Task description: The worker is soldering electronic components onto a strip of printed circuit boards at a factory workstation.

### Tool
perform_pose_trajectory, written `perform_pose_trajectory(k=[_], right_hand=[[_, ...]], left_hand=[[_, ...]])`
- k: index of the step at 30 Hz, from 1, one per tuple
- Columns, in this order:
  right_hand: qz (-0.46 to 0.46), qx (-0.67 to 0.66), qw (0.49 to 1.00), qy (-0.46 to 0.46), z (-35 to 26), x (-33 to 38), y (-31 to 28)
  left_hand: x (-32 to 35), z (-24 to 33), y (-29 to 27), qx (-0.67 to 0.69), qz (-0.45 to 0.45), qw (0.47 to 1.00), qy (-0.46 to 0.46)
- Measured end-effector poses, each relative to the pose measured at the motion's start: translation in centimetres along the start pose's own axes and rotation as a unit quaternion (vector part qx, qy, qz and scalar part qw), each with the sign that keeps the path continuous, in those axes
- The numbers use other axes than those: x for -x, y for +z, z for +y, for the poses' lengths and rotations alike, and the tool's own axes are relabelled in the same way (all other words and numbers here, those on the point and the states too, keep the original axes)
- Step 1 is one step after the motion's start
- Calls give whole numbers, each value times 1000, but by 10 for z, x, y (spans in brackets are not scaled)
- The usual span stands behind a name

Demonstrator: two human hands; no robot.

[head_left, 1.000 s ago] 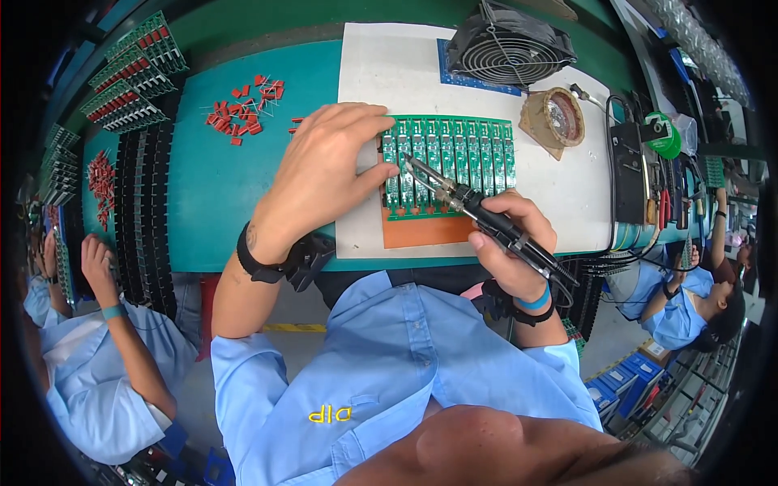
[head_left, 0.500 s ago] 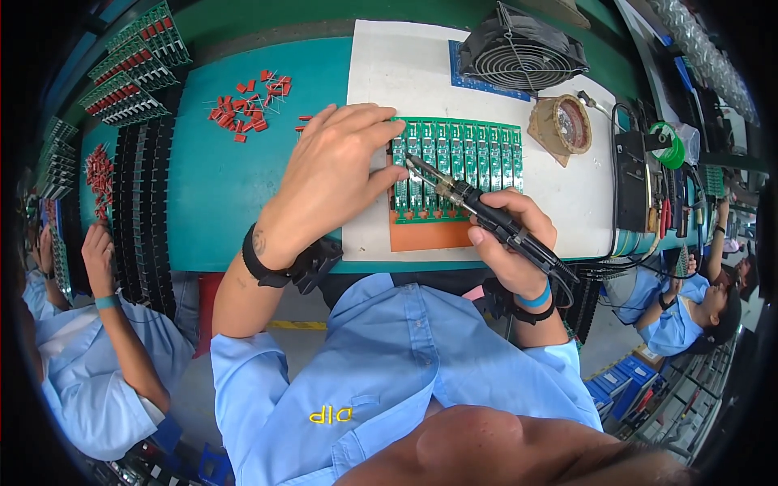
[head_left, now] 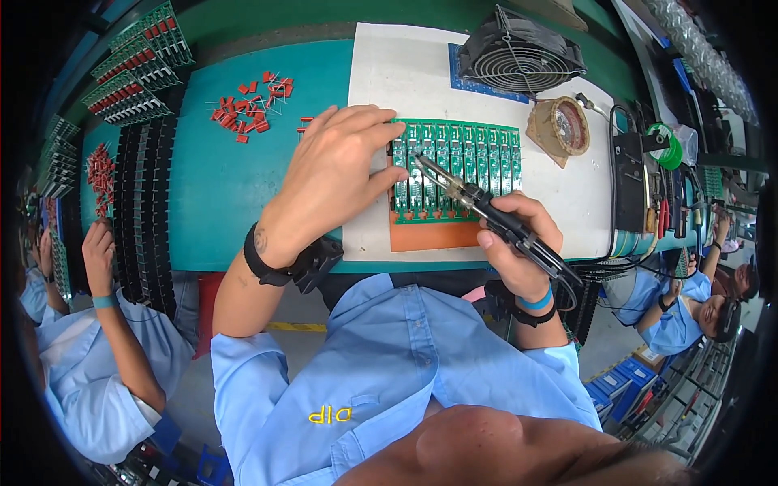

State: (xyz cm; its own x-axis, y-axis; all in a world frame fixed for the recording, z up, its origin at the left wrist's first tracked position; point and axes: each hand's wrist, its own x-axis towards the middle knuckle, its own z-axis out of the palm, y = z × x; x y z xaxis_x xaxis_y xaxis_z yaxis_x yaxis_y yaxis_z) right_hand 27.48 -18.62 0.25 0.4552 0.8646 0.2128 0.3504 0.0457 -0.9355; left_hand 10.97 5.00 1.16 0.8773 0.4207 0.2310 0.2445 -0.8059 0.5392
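A green panel of several narrow circuit boards point(head_left: 480, 166) lies on an orange-brown board point(head_left: 435, 236). My left hand point(head_left: 336, 162) grips the panel's left edge, forefinger at its upper corner and thumb lower down on the side. In my right hand point(head_left: 523, 243) is a black soldering iron point(head_left: 496, 212), with a thin metal guide tube running beside its tip. That tip points down to the left at the upper part of the second or third strip; whether it touches cannot be made out.
Red capacitors point(head_left: 253, 113) are scattered on the teal mat point(head_left: 219, 202). A fan point(head_left: 523, 53) and a round tip-cleaning pot point(head_left: 561, 130) stand beyond the panel. Tools and a green solder spool point(head_left: 668, 147) are at right. Co-workers sit on both sides; one hand point(head_left: 99, 257) shows left.
My right hand and the soldering iron have shifted slightly to the right, and the tip now points at a strip farther right. My left hand and the panel are nearly unmoved.
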Motion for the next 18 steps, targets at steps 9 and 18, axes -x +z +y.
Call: perform_pose_trajectory(k=[9, 18], right_hand=[[294, 1, 955, -50, 40, 28, -53], [302, 10, 952, -43, 54, 25, -54]], left_hand=[[-1, 1, -1, -20, -8, 1000, 11], [1, 14, -1, 22, 35, 998, -38]])
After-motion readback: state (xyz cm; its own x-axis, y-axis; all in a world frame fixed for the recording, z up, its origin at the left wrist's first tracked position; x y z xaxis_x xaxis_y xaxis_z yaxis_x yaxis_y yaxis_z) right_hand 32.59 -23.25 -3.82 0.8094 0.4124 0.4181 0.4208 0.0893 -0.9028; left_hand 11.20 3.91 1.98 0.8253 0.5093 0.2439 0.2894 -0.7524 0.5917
